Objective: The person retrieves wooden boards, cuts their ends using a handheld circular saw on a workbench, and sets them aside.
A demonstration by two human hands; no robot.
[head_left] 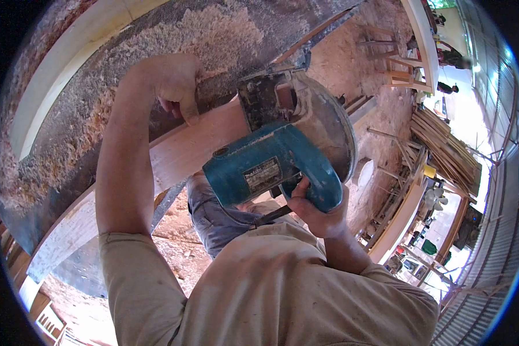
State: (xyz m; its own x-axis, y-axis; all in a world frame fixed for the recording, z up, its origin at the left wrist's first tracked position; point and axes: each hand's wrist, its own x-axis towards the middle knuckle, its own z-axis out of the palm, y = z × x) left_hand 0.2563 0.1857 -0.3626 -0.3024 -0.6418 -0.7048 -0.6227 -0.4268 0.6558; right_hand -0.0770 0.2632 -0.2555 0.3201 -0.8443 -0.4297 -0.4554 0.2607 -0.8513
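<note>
My right hand (pixel 323 210) is wrapped round the rear handle of a blue circular saw (pixel 251 167), whose round guard (pixel 334 127) faces away from me. The saw rests on a long, curved wooden board (pixel 196 141) at the edge of a dusty workbench (pixel 225 34). To the left, my left hand (pixel 176 86) bends down over the board with a finger on its surface near the saw's base; some of its fingers are curled and partly hidden. The blade cannot be seen.
A curved pale wood piece (pixel 57 75) lies on the sawdust-covered bench at the upper left. Stacked planks (pixel 447 150) and a wooden stool (pixel 406 72) stand to the right. Farther off at the upper right is another person (pixel 451 56). Sawdust covers the floor.
</note>
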